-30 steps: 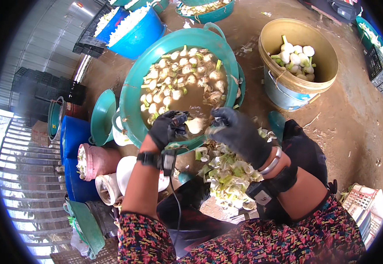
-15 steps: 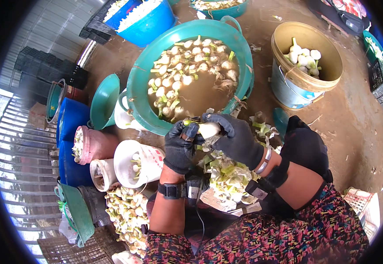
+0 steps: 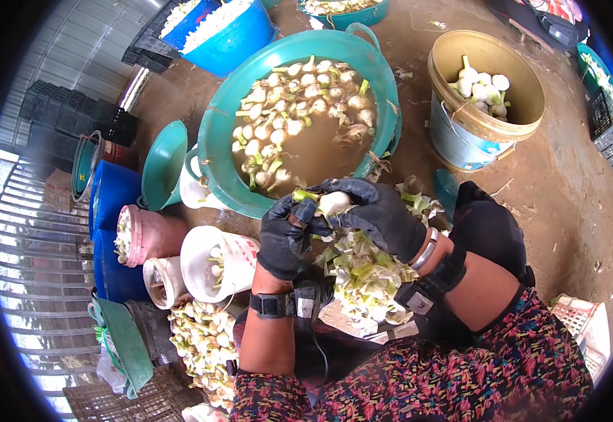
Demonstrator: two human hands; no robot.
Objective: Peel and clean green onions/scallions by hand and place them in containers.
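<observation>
My black-gloved right hand [image 3: 380, 214] grips a white garlic bulb [image 3: 334, 202] with a short green stem, fingers over its far side. Against the stem end, my left hand [image 3: 284, 235], also gloved in black, is closed with thumb and fingers pinched at the bulb. A small brown patch shows by the left thumb; what it is, I cannot make out. Beneath my hands lies a heap of peeled garlic skins and leaves [image 3: 362, 274]. Just beyond them stands a big green tub [image 3: 211, 144] of muddy water, with many garlic bulbs [image 3: 275, 123] floating in it.
Right of the tub stands a pale bucket [image 3: 461, 137] with clean white bulbs inside. White buckets [image 3: 239, 264] and a pink bucket [image 3: 162, 235] crowd the left, near a pile of unpeeled garlic [image 3: 201, 344]. Blue tubs [image 3: 232, 46] stand at the far left.
The view has shifted slightly. My left thumb has lowered and turned beside the bulb, and the green stem shows more plainly. My right hand keeps its grip on the bulb.
</observation>
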